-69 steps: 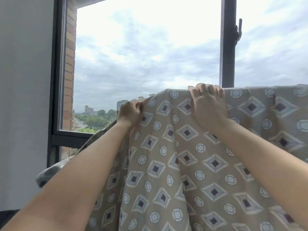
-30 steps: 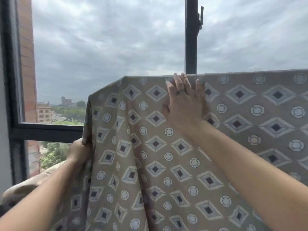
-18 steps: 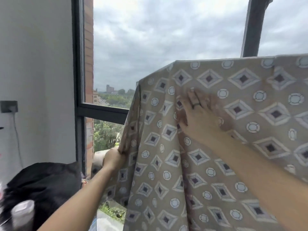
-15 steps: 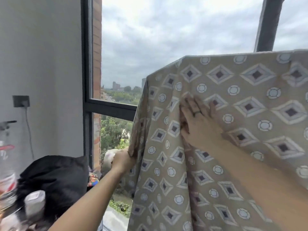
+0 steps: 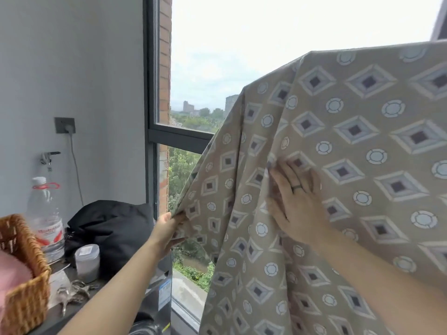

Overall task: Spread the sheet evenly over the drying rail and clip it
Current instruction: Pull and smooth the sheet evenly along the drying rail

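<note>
We cannot see the drying rail — the sheet [image 5: 358, 146] drapes over and covers it, running off the right and bottom edges beyond our right hand [image 5: 296, 201]. Our left hand [image 5: 168, 229] hides its fingertips in the sheet's edge. Left of it, the wicker basket [image 5: 23, 281] is cut off — its pink contents blurred.

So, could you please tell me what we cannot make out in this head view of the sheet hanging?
- Drying rail: fully covered by the sheet.
- Sheet's right side and bottom: cut off by the frame edges.
- Clips: none identifiable; small metal items by the basket are too small to tell.
- Left hand: its fingers are partly hidden by the fabric edge.
- Bottle label: unreadable.
</note>
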